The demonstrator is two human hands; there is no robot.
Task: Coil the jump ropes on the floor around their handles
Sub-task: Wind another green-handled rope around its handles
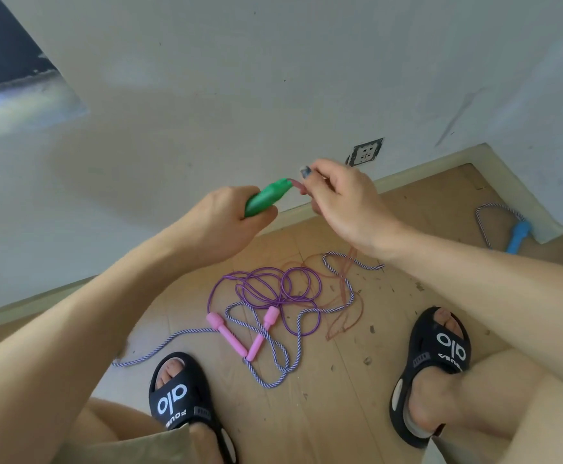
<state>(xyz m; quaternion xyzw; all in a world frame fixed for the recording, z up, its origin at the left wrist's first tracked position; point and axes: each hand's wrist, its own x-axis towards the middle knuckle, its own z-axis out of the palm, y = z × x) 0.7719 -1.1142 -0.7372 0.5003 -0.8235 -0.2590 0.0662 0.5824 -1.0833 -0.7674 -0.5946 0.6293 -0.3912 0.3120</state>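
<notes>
My left hand [231, 221] grips a green handle [266, 197] held up in front of the wall. My right hand [343, 204] pinches the thin reddish rope [297, 185] right where it leaves the handle. The rest of that reddish rope [343, 296] hangs down and lies loose on the floor. A purple rope [266, 289] with two pink handles [228, 334] lies tangled between my feet. A blue-and-white braided rope [273, 349] winds through the pile, and its blue handle [517, 237] lies by the wall at the right.
My feet in black sandals [181, 396] [435, 356] stand on the wooden floor [340, 396] on either side of the rope pile. A white wall with a socket [365, 152] and a pale skirting board [424, 169] runs behind.
</notes>
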